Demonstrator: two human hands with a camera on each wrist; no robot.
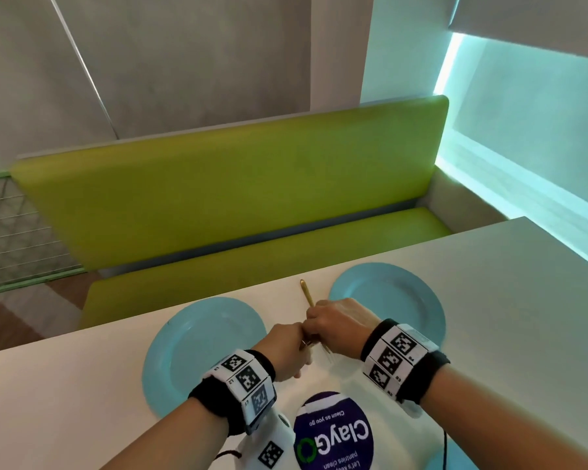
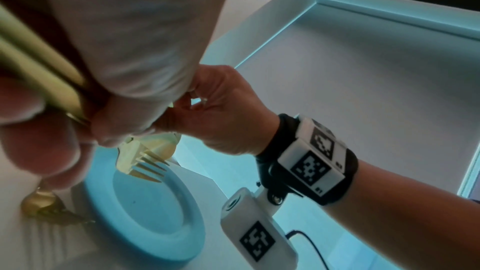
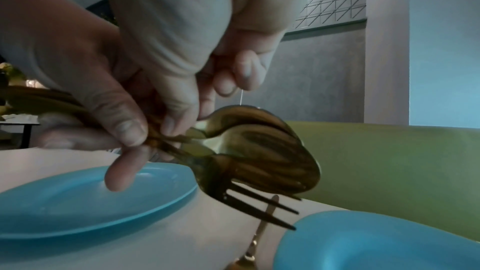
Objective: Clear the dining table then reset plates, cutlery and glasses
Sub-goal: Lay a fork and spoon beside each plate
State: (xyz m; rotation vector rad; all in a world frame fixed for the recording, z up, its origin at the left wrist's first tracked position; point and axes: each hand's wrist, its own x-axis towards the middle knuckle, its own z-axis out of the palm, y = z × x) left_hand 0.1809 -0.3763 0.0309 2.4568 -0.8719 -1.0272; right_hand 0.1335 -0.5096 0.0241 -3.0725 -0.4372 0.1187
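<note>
Both hands, left [image 1: 287, 347] & right [image 1: 336, 325], clench the gold cutlery bundle [image 3: 249, 151] betw. two round blue plastic plates [image 1: 201, 337]; the tines point away from you.

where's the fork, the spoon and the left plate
fork [image 3: 255, 207], right wrist view, on its tines
spoon [image 3: 272, 151], right wrist view, on the bowl's back
left plate [image 1: 201, 334], head view, on its bare centre

Gold metal cutlery [image 3: 249, 151], polished and mirror-glossy, at frame centre; smooth blue plates [image 3: 78, 200] below with a soft plastic-like sheen; table [image 1: 489, 300] matt white; bench [image 1: 218, 198] smooth green upholstery; grey wall [image 1: 184, 62] upper left, rough, concrete-like
</note>
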